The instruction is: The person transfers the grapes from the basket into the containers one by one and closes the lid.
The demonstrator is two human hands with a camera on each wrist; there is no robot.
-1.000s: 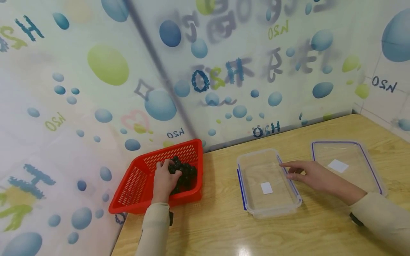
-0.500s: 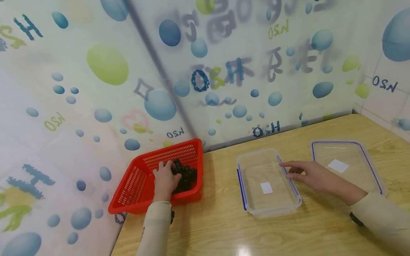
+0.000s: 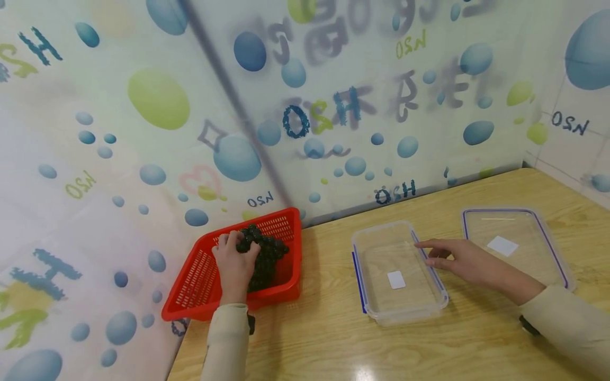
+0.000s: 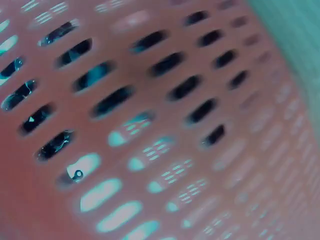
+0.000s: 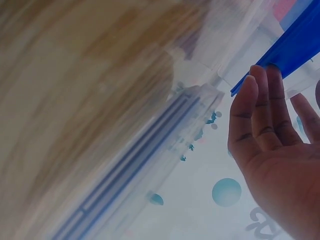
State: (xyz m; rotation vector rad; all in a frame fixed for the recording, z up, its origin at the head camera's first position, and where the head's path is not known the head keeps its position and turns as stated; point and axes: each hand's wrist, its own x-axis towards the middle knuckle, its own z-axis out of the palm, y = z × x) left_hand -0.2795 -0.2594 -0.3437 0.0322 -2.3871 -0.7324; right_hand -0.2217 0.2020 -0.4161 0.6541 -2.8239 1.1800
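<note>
Grapes (image 3: 267, 259), a dark bunch, sit in the left hand's (image 3: 233, 269) grip inside the red basket (image 3: 296, 264); gathering them seems the step, and lifting would call for a secure hold. The right hand (image 3: 459, 259), fingers loose, touches the clear container (image 3: 405, 301) (a white label (image 3: 396, 279) shows there), near a likely lid (image 3: 529, 251) on the desk (image 3: 324, 338).

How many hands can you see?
2. The left hand grips dark grapes in the red basket; the right hand is at the side of the clear box.
</note>
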